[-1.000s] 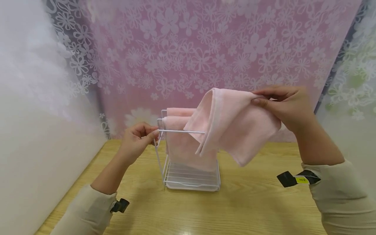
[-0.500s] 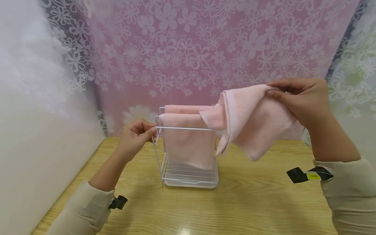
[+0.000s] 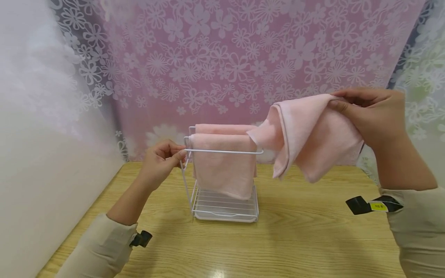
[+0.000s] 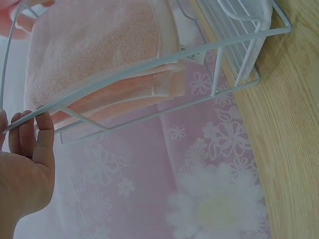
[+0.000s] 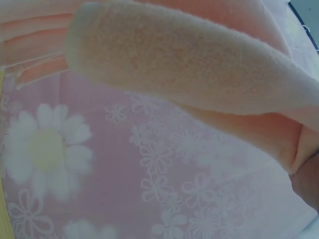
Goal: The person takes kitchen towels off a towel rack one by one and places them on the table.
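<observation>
A white wire towel rack (image 3: 226, 151) stands on the table, and my left hand (image 3: 158, 164) pinches the upper left corner of its front bar. In the left wrist view, fingers (image 4: 45, 134) curl around the white wire. My right hand (image 3: 377, 116) grips a folded pink towel (image 3: 309, 135) by its upper edge, up in the air right of the rack. The towel's left corner reaches close to the front bar's free end. Behind that bar hang a pink towel (image 3: 222, 166) on the middle bar and another pink towel (image 3: 219, 129) on the rear one.
The rack's base is a white tray (image 3: 227, 219) under a wire grid, on a wood-grain table (image 3: 295, 239). A pink flowered curtain (image 3: 243, 58) hangs behind, and a white wall (image 3: 52, 154) runs along the left.
My right hand has moved right and slightly up, drawing the towel off the front bar, which now shows along its whole length. The left hand keeps its grip on the rack's corner.
</observation>
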Demonstrator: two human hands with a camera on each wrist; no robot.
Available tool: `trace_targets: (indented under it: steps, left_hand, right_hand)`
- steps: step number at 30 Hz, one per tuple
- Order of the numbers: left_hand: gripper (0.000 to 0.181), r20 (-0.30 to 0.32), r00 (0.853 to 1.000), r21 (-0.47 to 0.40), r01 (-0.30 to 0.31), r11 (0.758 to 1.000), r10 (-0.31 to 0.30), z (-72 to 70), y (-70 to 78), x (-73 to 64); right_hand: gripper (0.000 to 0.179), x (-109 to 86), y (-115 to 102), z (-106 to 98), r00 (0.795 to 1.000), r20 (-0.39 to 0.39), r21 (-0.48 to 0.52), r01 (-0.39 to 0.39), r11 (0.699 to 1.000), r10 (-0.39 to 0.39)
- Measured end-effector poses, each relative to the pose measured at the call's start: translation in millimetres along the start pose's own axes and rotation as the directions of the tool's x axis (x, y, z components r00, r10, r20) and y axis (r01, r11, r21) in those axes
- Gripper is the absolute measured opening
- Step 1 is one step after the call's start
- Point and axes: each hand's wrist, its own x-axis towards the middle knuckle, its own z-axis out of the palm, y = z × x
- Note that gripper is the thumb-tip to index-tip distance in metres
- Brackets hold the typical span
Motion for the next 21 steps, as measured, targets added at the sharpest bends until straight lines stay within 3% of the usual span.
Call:
trace_targets:
  steps: [7, 10, 13, 17, 21]
  left_hand:
    - [0.013, 0.007, 0.999, 0.000, -0.043, 0.999, 0.043, 1.5, 1.3, -1.3]
    - [0.011, 0.000, 0.999, 0.012, -0.039, 0.999, 0.039, 2.5, 2.4, -2.2]
    - [0.008, -0.004, 1.000, 0.025, -0.026, 0.999, 0.026, 2.7, 2.9, -2.3]
    - [0.007, -0.008, 1.000, 0.019, -0.008, 1.000, 0.008, 2.1, 2.9, -2.6]
    - [0.010, -0.010, 1.000, 0.008, -0.001, 1.000, 0.001, 0.3, 3.0, -3.5]
  right_hand:
    - [0.020, 1.0, 2, -1, 0.999, -0.043, -0.046, -0.020, 0.999, 0.019]
    - [0.020, 1.4, 6, -3, 0.998, -0.049, -0.039, -0.044, 0.998, 0.042]
    - [0.019, 2.5, 11, -7, 0.995, -0.045, -0.097, -0.088, 0.991, 0.083]
    - [0.020, 3.3, 22, -8, 0.991, -0.025, -0.277, -0.135, 0.951, 0.134]
    - [0.021, 0.7, 35, -5, 0.984, -0.016, -0.354, -0.172, 0.919, 0.178]
